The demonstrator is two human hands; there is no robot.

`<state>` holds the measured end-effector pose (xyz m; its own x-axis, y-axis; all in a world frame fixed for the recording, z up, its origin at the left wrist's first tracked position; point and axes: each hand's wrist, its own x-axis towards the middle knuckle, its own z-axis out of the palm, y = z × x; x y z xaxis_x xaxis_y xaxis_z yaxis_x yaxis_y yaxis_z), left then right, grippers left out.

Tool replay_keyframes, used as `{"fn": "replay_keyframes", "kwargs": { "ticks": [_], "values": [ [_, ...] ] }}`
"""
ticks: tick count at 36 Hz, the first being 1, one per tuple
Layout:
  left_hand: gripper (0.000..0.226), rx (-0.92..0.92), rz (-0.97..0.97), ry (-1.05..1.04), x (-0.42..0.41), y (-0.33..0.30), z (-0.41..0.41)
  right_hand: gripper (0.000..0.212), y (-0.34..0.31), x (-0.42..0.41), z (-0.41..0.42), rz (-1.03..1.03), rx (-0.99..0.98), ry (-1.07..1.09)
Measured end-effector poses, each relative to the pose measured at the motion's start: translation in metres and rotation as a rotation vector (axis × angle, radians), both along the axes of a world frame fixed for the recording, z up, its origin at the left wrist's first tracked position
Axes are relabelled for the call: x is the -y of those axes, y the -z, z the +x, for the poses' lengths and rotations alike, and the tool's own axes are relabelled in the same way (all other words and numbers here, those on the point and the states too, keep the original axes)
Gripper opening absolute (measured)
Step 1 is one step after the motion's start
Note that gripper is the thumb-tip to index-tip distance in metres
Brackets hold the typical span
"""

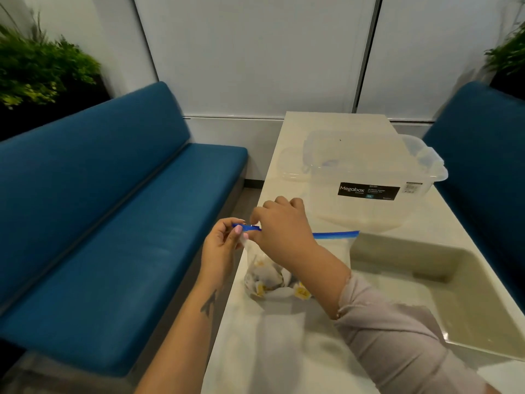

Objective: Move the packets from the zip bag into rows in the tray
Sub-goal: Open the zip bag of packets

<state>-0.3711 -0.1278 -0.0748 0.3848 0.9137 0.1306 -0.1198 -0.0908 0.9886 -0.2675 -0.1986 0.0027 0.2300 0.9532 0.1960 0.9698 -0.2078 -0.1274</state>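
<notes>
On the near left part of the white table [284,351], a clear zip bag [335,251] stands upright with its blue seal strip along the top edge. Packets [272,282], white with yellow markings, sit bunched at the bottom of the bag; their number cannot be told.

Left hand [220,248]: fingers curled, thumb and fingertips pinching the left end of the blue strip. A dark mark shows on the inner forearm.

Right hand [284,226]: reaches across the bag from the right, fingers curled over and pinching the same strip just beside the left hand. A pale sleeve [397,336] covers the right forearm.

Tray [483,297]: beige, shallow, lying on the table just right of the bag, partly behind the right arm. No packets visible on the part of the tray floor that shows.

Beyond the bag, a clear plastic storage box [363,177] with a black label sits on the table, a clear lid resting at or behind it. Blue benches [99,223] flank the table on both sides. Green plants [37,66] stand at the upper left and upper right corners.
</notes>
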Motion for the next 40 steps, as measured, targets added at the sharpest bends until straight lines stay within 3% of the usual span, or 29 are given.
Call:
{"fn": "replay_keyframes", "kwargs": {
  "ticks": [6,16,40],
  "values": [
    [0.011,-0.002,0.015,0.029,0.001,-0.003,0.002,0.03,0.011,-0.007,-0.001,-0.005,0.124,0.015],
    [0.018,-0.045,0.097,0.046,0.001,-0.006,0.007,0.023,0.011,0.002,0.007,0.021,0.146,-0.005],
    [0.022,-0.14,0.094,-0.067,-0.007,-0.002,0.011,0.02,0.019,0.084,0.094,0.104,-0.02,0.196]
  ]
}}
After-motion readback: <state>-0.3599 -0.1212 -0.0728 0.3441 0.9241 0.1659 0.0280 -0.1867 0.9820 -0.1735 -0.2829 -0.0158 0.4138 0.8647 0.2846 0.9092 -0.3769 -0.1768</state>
